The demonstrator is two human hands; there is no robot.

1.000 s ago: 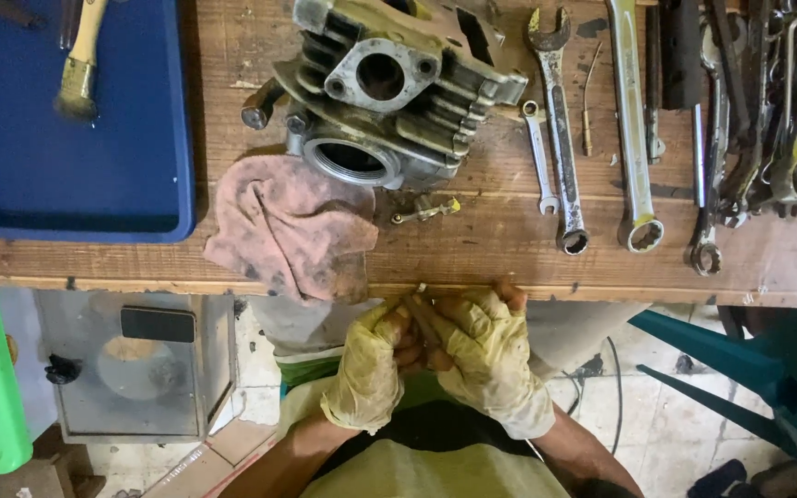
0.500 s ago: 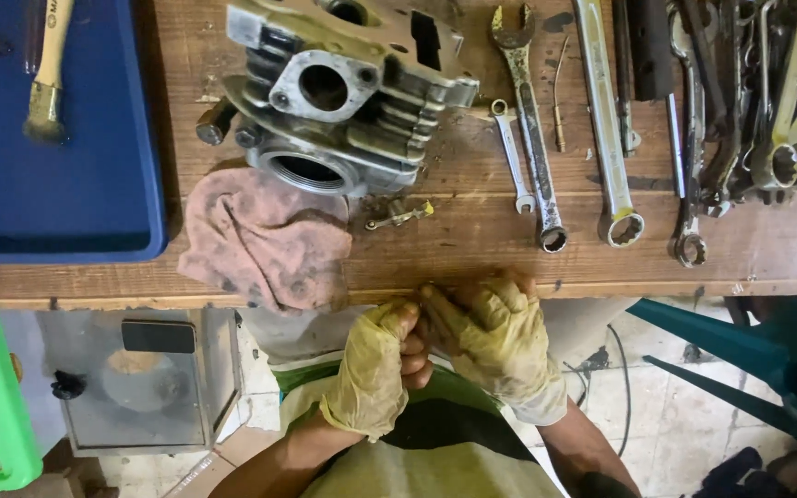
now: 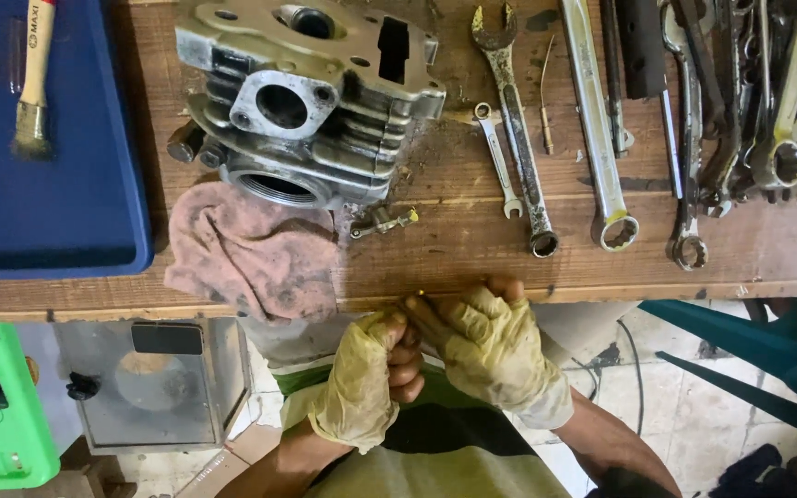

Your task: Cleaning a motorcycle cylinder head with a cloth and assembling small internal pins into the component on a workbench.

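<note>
Both hands are held together just below the front edge of the wooden desk (image 3: pixel 472 263). The left hand (image 3: pixel 366 378), half out of a yellowish glove (image 3: pixel 352 401), is curled, its bare fingers closed. The gloved right hand (image 3: pixel 491 346) is pinched on something small at its fingertips; what it is cannot be told. On the desk, an engine cylinder head (image 3: pixel 306 101) is seen above a pink rag (image 3: pixel 251 254), with spanners (image 3: pixel 518 138) laid to the right.
</note>
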